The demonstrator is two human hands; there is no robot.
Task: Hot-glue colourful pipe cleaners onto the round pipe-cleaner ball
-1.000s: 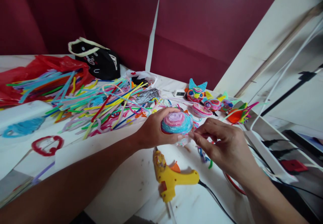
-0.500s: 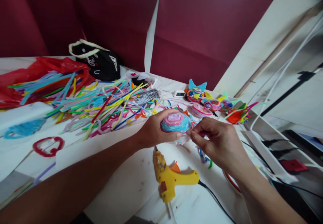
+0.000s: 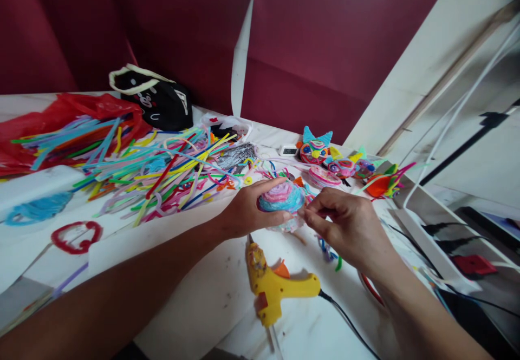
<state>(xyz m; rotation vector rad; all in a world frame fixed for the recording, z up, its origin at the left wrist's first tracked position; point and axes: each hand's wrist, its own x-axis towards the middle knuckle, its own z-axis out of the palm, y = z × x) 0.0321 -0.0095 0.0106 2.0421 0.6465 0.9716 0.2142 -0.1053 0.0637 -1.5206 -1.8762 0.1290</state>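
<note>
My left hand (image 3: 247,208) is closed around a rounded craft piece (image 3: 282,197) of coiled pipe cleaner, pink and lilac on top with a blue band below. At its right side my right hand (image 3: 345,219) is pinched, thumb and forefinger touching the edge of the piece. Whatever lies between those fingertips is too small to make out. Just below the hands, a yellow glue gun (image 3: 270,289) with an orange trigger lies on the white table, a glue stick poking from its rear and a black cord trailing off.
A heap of colourful pipe cleaners (image 3: 179,165) spreads at the left, partly in a red plastic bag (image 3: 105,108). Behind it sits a black pouch (image 3: 162,105). Finished-looking pipe-cleaner figures (image 3: 314,149) stand at the back right. A power strip (image 3: 434,252) with plugs lies at the right.
The craft piece has tilted slightly and shifted a little left in my left hand. My right hand keeps its pinch at the edge. Otherwise the table looks the same.
</note>
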